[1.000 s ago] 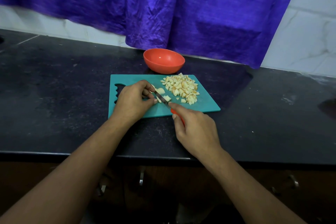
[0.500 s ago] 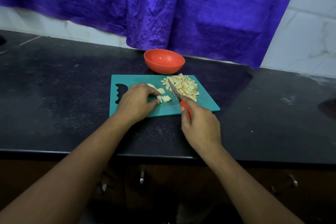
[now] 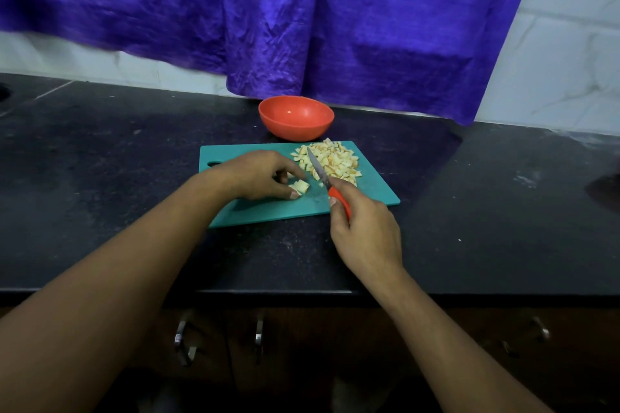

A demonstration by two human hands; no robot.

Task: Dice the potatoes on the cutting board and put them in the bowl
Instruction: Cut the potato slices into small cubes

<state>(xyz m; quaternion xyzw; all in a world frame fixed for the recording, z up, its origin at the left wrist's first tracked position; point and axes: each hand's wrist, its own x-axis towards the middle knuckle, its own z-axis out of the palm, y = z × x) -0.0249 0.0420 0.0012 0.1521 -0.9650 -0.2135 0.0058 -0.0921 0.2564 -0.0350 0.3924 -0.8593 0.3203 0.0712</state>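
A teal cutting board lies on the black counter. A heap of diced potato sits on its far right part. My left hand pinches a few small potato pieces between thumb and fingertips near the board's middle. My right hand grips the orange handle of a small knife; the blade points away from me, along the left side of the heap. An orange bowl stands just behind the board, with nothing visible inside it.
A purple cloth hangs down to the counter behind the bowl. White tiled wall shows at the right. The counter's front edge runs below my wrists, with cabinet handles underneath. A dark object sits at the far right.
The knife left the pieces under my left hand and swung right, blade now beside the heap. My left hand shifted slightly and holds the cut pieces together.
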